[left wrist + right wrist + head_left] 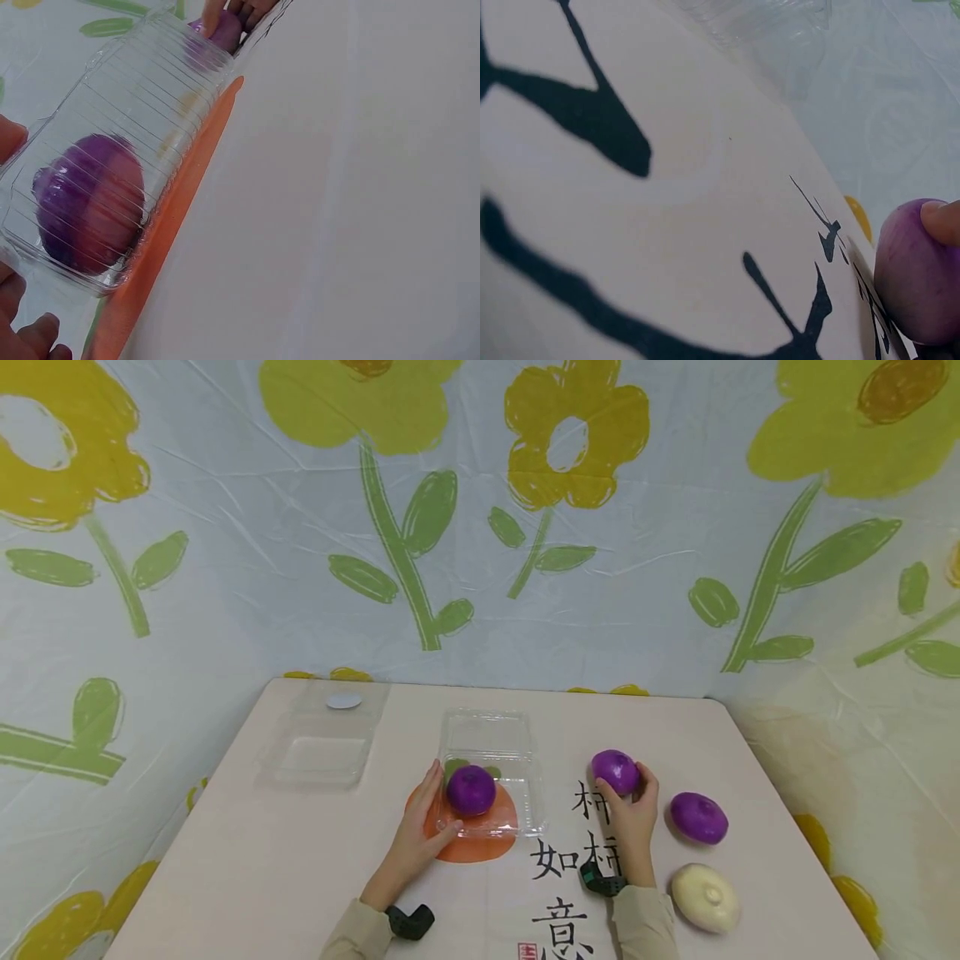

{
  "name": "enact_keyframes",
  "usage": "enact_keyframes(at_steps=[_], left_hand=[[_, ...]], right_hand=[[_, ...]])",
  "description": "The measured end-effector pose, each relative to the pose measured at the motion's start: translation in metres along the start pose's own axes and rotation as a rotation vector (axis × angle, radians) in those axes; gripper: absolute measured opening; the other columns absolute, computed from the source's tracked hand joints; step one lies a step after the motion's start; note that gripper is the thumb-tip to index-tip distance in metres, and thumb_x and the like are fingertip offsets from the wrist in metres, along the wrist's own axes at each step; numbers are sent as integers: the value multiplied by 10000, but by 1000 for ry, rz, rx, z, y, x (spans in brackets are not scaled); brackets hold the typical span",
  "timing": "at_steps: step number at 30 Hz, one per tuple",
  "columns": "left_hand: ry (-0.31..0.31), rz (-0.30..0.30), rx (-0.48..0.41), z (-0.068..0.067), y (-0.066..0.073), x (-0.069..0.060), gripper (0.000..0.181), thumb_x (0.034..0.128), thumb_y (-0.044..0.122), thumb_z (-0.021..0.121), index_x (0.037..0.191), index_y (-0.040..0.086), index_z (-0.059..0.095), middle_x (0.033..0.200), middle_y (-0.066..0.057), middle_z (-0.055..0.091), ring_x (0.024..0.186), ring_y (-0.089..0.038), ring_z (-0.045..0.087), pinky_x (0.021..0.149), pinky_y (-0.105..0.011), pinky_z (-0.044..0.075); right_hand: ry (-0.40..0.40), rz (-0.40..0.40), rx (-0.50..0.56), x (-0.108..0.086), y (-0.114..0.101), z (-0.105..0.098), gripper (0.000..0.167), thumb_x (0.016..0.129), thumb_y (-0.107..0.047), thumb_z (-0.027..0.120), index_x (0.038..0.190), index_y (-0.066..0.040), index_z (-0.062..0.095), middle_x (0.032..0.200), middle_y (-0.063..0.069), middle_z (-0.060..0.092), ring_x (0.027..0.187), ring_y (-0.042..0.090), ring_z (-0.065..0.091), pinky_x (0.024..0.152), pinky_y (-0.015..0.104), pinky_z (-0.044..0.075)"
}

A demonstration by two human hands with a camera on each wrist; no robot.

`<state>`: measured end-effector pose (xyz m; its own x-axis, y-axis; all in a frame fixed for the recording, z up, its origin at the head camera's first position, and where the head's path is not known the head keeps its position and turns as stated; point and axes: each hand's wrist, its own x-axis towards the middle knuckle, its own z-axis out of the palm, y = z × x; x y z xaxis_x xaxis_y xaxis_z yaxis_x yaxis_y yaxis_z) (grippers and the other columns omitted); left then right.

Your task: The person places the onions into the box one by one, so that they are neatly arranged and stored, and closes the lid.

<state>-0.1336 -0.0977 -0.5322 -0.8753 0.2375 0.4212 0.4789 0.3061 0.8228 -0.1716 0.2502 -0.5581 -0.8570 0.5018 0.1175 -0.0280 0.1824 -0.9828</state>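
Note:
A clear plastic clamshell box (517, 793) stands with its lid raised at the back, and a purple onion (471, 791) sits in its left part. My left hand (417, 831) rests against the box's left side, fingers fairly straight and thumb at the front corner. Fingertips (34, 337) show beside the box in the left wrist view. To the right of the box, my right hand (635, 814) grips a second purple onion (615, 771) between thumb and fingers. In the right wrist view the thumb (941, 223) presses on this onion (915, 281).
Another purple onion (699, 818) and a cream-white onion (705, 897) lie at the table's right side. A second clear box (318, 760), also with its lid up, stands at the back left. The cloth (262, 860) bears an orange print and black characters.

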Motion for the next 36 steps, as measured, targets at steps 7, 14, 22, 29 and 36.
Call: enact_keyframes(at_steps=[7, 14, 22, 29, 36], left_hand=[[-3, -7, -5, 0, -1, 0, 813, 844, 48, 740, 1510, -81, 292, 1571, -290, 248, 1422, -494, 263, 1096, -618, 249], [-6, -13, -1, 0, 0, 0, 818, 845, 48, 737, 1519, -61, 287, 1573, -289, 246, 1424, -490, 263, 1094, -619, 251], [15, -5, 32, 13, -38, -4, 851, 838, 88, 764, 1528, -48, 284, 1602, -226, 233, 1444, -444, 251, 1086, -647, 258], [6, 3, 23, 13, -50, -6, 848, 868, 206, 753, 1549, 13, 285, 1630, -124, 222, 1472, -352, 240, 1100, -632, 276], [-13, -33, 8, 12, -49, -5, 862, 876, 248, 746, 1566, 56, 265, 1644, -61, 199, 1494, -276, 206, 1141, -572, 244]], right_hand=[[-15, 37, -1, 2, -8, -5, 838, 849, -142, 796, 1507, 0, 296, 1550, 229, 315, 1446, 348, 294, 1193, 420, 228], [-15, 73, 32, 5, -19, -9, 833, 848, -144, 796, 1517, -46, 310, 1551, 182, 337, 1435, 317, 319, 1191, 376, 248], [-13, 20, 65, 5, -36, -6, 794, 847, -142, 799, 1505, -72, 361, 1546, 116, 372, 1424, 275, 345, 1188, 361, 257], [-51, -75, 91, -3, -58, -1, 748, 841, -47, 784, 1480, -43, 397, 1523, 113, 405, 1418, 284, 363, 1147, 244, 295], [-111, -163, 137, -14, -77, 7, 727, 820, 48, 768, 1457, -15, 422, 1466, 95, 453, 1378, 248, 404, 1122, 190, 311]])
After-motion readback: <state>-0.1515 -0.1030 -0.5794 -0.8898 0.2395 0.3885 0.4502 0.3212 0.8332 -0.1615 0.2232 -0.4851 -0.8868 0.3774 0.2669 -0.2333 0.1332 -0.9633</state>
